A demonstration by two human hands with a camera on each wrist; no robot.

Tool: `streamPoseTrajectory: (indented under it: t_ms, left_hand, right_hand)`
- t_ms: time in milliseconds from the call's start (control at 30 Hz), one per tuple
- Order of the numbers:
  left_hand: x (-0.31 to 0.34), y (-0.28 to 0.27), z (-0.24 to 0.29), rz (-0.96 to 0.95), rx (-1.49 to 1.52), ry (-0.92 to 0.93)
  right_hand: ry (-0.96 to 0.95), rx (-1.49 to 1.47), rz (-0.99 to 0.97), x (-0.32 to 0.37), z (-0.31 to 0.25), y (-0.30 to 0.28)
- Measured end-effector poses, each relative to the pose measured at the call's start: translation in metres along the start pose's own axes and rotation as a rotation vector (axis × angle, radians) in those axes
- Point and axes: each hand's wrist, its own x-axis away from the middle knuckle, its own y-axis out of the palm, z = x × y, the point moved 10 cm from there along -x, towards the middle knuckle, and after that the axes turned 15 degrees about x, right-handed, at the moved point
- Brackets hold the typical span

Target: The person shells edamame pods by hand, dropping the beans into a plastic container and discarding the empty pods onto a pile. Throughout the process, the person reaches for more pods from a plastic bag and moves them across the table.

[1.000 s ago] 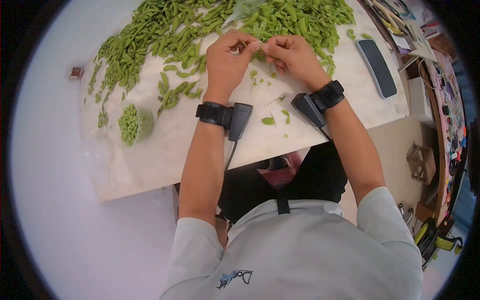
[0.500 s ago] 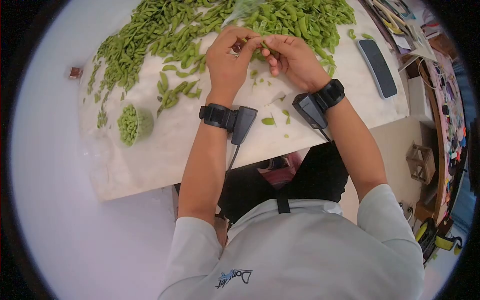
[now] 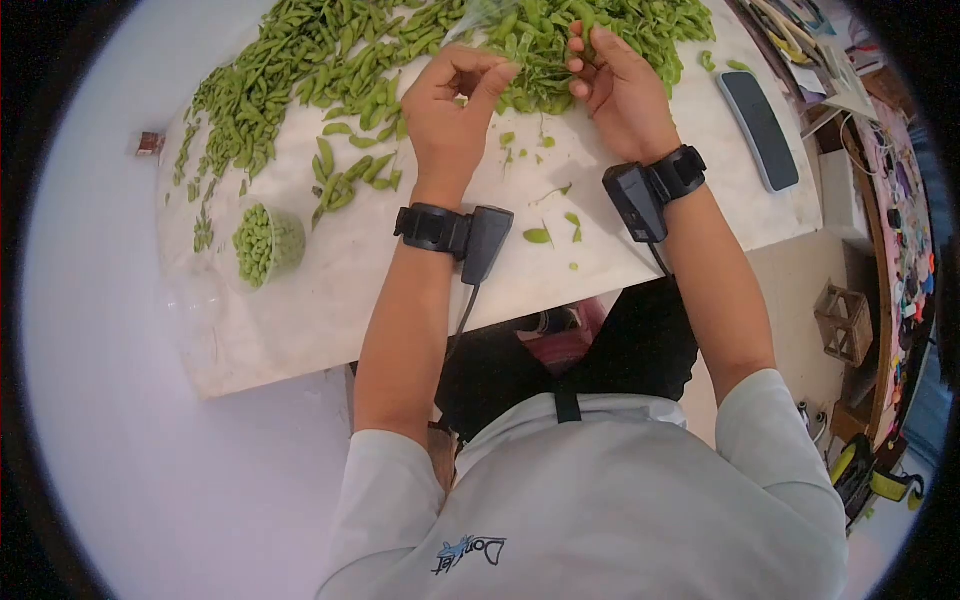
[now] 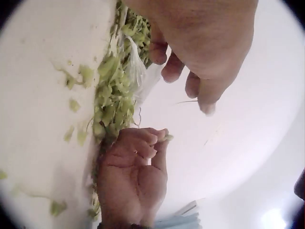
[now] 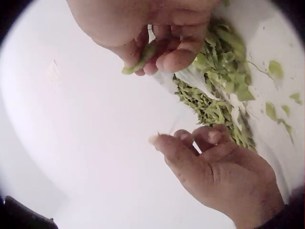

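My left hand (image 3: 447, 120) is over the table's far part, thumb and index finger pinching a thin pale strand (image 5: 174, 123). To its right and apart from it, my right hand (image 3: 634, 105) holds a green pod (image 3: 584, 16) between thumb and fingers. The same pod (image 5: 142, 61) shows in the right wrist view under the curled fingers, and its tip pokes out past the hand in the left wrist view. Beyond both hands lies a heap of green pods (image 3: 560, 50), with a clear plastic bag (image 3: 480, 18) on it.
A clear cup of shelled beans (image 3: 256, 246) stands at the left. Whole pods (image 3: 240, 110) spread across the far left. A phone (image 3: 757, 132) lies at the right edge. Green scraps (image 3: 537, 236) lie on the pale table (image 3: 400, 300) between the forearms.
The hands were together at the fingertips; now they are apart. My right hand has moved up and right with the pod, while my left hand has shifted only slightly.
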Motion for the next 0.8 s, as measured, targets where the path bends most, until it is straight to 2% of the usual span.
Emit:
streamPoseTrajectory:
  t_ms: [33,133,233,333,433,800]
  left_hand:
    - [0.0,0.0,0.001,-0.016,-0.013,0.0]
    - [0.006,0.009,-0.017,-0.093,-0.191,-0.239]
    - [0.003,-0.004,-0.026,-0.03,-0.22,-0.248]
    - [0.002,-0.005,-0.02,0.107,0.07,-0.248]
    - [0.005,0.002,-0.023,0.087,0.153,-0.291]
    - [0.005,0.001,-0.025,0.045,0.152,-0.31]
  right_hand:
    - [-0.016,0.006,0.005,0.001,-0.003,0.001]
    - [0.032,0.041,-0.16,0.002,0.009,0.021]
    - [0.061,0.233,-0.198,0.007,0.011,0.028]
    - [0.045,0.278,-0.188,0.007,0.011,0.029]
    - [0.055,0.253,-0.199,0.008,0.01,0.031]
    - [-0.004,0.372,-0.137,0.008,0.002,0.026]
